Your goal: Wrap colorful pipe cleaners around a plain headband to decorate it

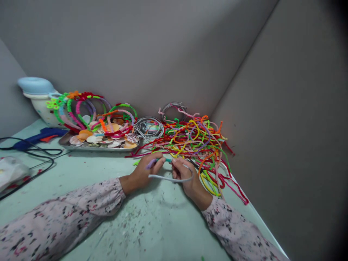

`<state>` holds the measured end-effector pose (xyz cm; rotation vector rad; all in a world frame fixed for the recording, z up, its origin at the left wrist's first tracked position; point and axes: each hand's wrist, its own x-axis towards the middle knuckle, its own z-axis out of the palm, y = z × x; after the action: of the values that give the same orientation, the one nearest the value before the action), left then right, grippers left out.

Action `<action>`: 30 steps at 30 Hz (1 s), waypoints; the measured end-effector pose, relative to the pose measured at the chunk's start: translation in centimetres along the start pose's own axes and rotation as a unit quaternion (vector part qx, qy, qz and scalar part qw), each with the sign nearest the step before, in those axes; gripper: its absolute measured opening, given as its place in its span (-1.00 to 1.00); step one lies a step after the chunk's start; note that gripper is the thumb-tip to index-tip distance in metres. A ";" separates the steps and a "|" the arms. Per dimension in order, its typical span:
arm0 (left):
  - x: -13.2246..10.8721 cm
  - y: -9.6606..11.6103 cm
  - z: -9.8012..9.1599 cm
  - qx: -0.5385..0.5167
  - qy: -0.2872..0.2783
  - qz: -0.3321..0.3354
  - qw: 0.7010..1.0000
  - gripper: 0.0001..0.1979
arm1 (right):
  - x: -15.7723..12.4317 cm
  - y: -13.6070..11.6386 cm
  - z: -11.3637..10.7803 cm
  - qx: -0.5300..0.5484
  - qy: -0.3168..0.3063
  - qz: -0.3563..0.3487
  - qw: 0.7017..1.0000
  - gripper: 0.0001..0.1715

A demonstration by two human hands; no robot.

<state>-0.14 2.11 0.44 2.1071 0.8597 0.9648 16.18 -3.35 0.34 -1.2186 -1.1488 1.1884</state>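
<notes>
My left hand (145, 170) is closed on the end of a thin grey headband (171, 179) that is wrapped in purple pipe cleaner (151, 164) and teal pipe cleaner (168, 160). Just to its right, the fingertips of my right hand (187, 174) pinch the teal section. The bare part of the band curves around the right hand and back toward the left, its free tip below the left hand. Behind my right hand spreads a tangled heap of colourful pipe cleaners (194, 134).
Several fuzzy headbands (78, 108) lean over a metal tray (95, 148) of seashells. Coils of grey bands (149, 127) lie beside it. At left are a blue glue gun (40, 137), a black cord (51, 161), a blue-lidded container (40, 98) and a white plastic bag (12, 172). Grey walls enclose the table.
</notes>
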 end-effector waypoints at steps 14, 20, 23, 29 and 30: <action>0.2 -1.1 0.6 -0.156 -0.010 -0.154 0.976 -0.59 | 0.8 1.3 -0.4 -0.262 0.101 -0.216 0.935 -0.83; 0.3 -0.4 0.3 -0.176 -0.023 -0.136 0.975 -0.63 | 0.9 1.1 -0.5 -0.259 0.108 -0.230 0.932 -0.84; 0.3 -0.4 0.2 -0.179 -0.026 -0.136 0.974 -0.62 | 0.9 1.1 -0.5 -0.261 0.110 -0.227 0.932 -0.83; 0.2 -0.4 0.4 -0.187 -0.024 -0.127 0.974 -0.62 | 0.9 1.2 -0.5 -0.238 0.111 -0.215 0.941 -0.79; 0.2 -0.5 0.4 -0.184 -0.021 -0.131 0.974 -0.62 | 0.9 1.2 -0.5 -0.233 0.110 -0.213 0.942 -0.79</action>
<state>0.17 2.47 -0.12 1.6484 0.8386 0.8601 16.72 -2.49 -0.87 -1.3191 -1.4765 0.4511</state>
